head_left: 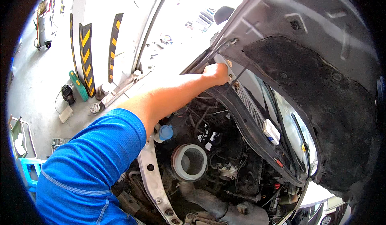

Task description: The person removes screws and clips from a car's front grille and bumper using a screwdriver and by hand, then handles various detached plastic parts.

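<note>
Left hand: from my remote seat I see one hand [217,73] reaching far across the engine bay, fingers curled shut at the rear corner where the raised bonnet [321,64] meets the car body; it seems to grip a small pale part [229,64] at the hinge, though I cannot tell exactly what it is.
Right hand: not visible from my feed.
Arm: bare forearm, with a bright blue ribbed sleeve [92,160] filling the lower left.
Thing in hand, place: at the top rear edge of the engine bay, just beside the thin prop rod [215,48] and above the black slatted cowl grille [251,110].
Labels and signs: black posts with yellow chevrons [86,56] stand against the pale wall on the left; a small white rectangular tag or box [271,131] sits on the cowl.
Packages: a green flat case [78,86] lies on the grey floor near the posts.
Materials and shapes: bonnet underside lined with dark, rough felt; a round open air-filter housing [189,162], pale and ringed, in the middle of the bay; a blue cap [165,132] on a white reservoir just below the forearm; a dull silver metal brace [155,180] with bolt holes running down the near edge.
</note>
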The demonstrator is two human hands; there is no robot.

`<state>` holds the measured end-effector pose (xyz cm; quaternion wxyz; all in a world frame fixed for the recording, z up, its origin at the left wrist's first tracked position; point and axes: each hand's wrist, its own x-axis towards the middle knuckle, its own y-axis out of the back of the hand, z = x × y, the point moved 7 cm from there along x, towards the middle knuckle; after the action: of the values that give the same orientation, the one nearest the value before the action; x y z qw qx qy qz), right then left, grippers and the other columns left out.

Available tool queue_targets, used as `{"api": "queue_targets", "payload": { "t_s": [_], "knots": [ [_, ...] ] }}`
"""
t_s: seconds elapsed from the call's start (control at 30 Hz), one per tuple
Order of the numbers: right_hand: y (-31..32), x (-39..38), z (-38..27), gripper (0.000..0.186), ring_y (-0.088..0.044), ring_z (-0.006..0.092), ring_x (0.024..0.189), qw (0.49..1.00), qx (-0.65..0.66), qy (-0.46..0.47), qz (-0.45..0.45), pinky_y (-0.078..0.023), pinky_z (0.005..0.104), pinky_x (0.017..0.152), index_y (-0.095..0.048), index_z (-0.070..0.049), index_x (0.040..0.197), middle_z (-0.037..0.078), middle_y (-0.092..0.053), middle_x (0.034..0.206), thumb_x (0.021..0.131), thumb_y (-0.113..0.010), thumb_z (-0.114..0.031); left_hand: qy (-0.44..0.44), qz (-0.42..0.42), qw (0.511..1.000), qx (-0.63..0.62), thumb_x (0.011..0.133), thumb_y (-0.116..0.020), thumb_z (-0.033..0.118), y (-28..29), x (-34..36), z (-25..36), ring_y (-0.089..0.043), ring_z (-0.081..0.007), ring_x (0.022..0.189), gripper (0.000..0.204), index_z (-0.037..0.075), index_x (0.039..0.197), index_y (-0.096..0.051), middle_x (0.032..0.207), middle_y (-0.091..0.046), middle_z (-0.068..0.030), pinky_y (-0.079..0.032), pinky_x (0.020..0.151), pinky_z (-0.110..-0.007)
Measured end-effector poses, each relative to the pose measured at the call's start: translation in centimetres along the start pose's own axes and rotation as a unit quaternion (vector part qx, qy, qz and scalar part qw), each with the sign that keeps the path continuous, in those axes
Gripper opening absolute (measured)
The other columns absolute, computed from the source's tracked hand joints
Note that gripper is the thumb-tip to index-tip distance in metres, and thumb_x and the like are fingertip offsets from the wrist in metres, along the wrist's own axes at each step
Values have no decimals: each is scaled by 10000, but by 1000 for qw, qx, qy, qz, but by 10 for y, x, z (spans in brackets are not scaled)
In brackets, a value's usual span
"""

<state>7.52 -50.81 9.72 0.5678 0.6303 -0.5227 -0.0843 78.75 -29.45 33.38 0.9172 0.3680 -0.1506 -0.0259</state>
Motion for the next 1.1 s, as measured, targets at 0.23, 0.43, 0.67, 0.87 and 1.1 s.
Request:
{"api": "queue_targets", "payload": {
  "t_s": [0.23,0.43,0.67,0.87,1.1],
  "knots": [
    [17,20,-42,486,-544,415,1020,994,2,-88,-57,-463,470,875,-488,-10,1271,277,-536,1148,853,-608,-227,69,45,996,-30,722,-678,408,-6,9,-5,-634,-296,957,352,158,967,-713,993,-676,-112,-494,824,-404],
    [30,23,-47,463,-526,426,1038,994,6,-100,-36,-433,476,901,-495,7,1257,291,-530,1169,889,-560,-267,84,80,989,-88,735,-682,346,-8,7,-6,-645,-303,907,317,144,977,-712,972,-682,-116,-505,803,-398],
    [33,29,-43,495,-559,445,992,999,-19,-34,-20,-457,490,867,-513,16,1238,296,-577,1094,855,-576,-291,25,104,969,-224,729,-660,255,12,-9,-10,-672,-255,809,266,51,897,-688,834,-687,-129,-513,729,-358],
    [30,19,-6,533,-494,439,1076,997,-9,-77,-19,-406,525,917,-490,-67,1290,278,-501,1216,831,-609,-310,-41,22,891,-452,872,-590,134,54,-115,21,-662,-152,802,174,17,998,-562,876,-666,-81,-494,589,-263],
    [11,1,46,384,-443,416,1051,997,43,-27,57,-359,518,904,-495,-18,1250,247,-440,1192,941,-476,-245,-4,-202,750,-630,851,-627,89,24,-296,59,-649,-181,812,188,30,1026,-593,907,-626,-75,-514,597,-254]
  ]
}}
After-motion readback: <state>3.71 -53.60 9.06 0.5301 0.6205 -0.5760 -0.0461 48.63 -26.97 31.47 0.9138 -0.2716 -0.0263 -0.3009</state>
